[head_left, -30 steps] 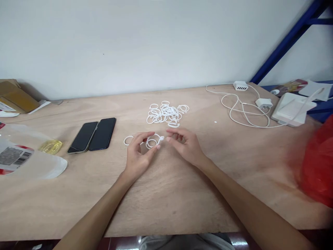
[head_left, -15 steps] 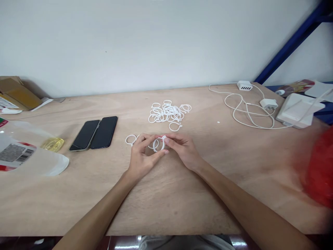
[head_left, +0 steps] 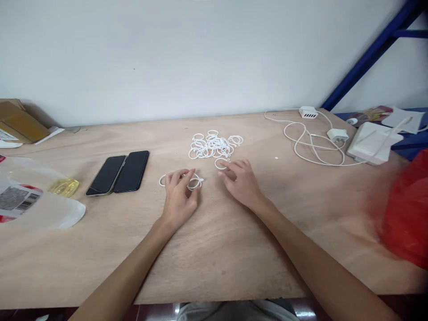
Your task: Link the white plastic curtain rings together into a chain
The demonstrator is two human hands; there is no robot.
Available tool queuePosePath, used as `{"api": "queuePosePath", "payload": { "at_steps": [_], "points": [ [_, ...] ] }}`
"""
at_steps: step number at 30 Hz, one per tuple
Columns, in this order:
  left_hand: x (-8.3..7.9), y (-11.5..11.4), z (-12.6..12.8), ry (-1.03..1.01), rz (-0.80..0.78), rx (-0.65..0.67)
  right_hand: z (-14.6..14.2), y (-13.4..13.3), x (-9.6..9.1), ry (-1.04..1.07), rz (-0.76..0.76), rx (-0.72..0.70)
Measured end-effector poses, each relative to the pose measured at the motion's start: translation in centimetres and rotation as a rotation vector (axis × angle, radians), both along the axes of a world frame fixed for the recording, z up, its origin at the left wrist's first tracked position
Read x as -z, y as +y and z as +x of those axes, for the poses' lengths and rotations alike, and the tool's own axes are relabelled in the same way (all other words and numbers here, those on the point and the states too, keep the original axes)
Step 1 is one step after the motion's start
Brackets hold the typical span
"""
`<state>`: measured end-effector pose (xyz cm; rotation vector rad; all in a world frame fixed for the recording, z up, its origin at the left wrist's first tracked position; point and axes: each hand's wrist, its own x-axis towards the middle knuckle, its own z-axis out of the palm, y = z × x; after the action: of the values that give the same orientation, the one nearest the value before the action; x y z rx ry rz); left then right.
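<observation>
My left hand (head_left: 180, 194) rests low over the table with thumb and fingers apart. White curtain rings (head_left: 197, 185) with small eyelets lie right at its fingertips, partly covered by the fingers; whether the fingers touch them is hard to tell. Another white ring (head_left: 160, 180) peeks out on its left side. My right hand (head_left: 241, 180) is open, its fingertips over the edge of a single white ring (head_left: 216, 164). Just beyond lies a loose pile of white curtain rings (head_left: 210, 146).
Two dark phones (head_left: 132, 171) lie to the left, beside a clear plastic bag (head_left: 63, 211) and a yellow coil (head_left: 65, 187). A cardboard box (head_left: 23, 122) stands at the far left. White cables (head_left: 314, 147) and chargers (head_left: 308, 112) spread at the right, near a red bag (head_left: 406, 214).
Both hands held one ring upright between them. They have since parted: my right hand moved forward to the ring before the pile, and my left hand lowered to the left with its fingers spread.
</observation>
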<state>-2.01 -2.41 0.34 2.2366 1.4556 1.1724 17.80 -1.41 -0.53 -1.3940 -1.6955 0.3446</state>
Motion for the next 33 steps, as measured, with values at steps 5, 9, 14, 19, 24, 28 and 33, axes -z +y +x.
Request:
{"api": "queuePosePath", "payload": {
  "at_steps": [5, 9, 14, 19, 24, 28, 33],
  "points": [
    [0.2, 0.0, -0.2, 0.086, 0.067, 0.014, 0.7, 0.2, 0.8, -0.314, 0.062, 0.052],
    [-0.1, -0.1, 0.1, 0.077, 0.051, 0.052, -0.8, -0.9, -0.6, -0.391, 0.12, -0.163],
    [-0.2, 0.0, 0.1, 0.035, -0.033, 0.075, -1.7, -2.0, -2.3, -0.435, 0.215, -0.321],
    [-0.5, 0.2, -0.2, -0.091, -0.091, 0.087, -1.7, -2.1, -2.1, -0.313, 0.209, -0.334],
    [-0.8, 0.3, -0.2, -0.354, -0.251, 0.128, -2.3, -1.6, -1.5, 0.329, -0.058, -0.239],
    [-0.7, 0.1, -0.2, -0.491, -0.376, 0.219, -2.8, -1.4, -1.7, 0.783, -0.329, -0.314],
    [-0.6, -0.2, -0.1, -0.507, -0.403, 0.273, -2.8, -1.3, -1.6, 1.024, -0.47, -0.461]
  ]
}}
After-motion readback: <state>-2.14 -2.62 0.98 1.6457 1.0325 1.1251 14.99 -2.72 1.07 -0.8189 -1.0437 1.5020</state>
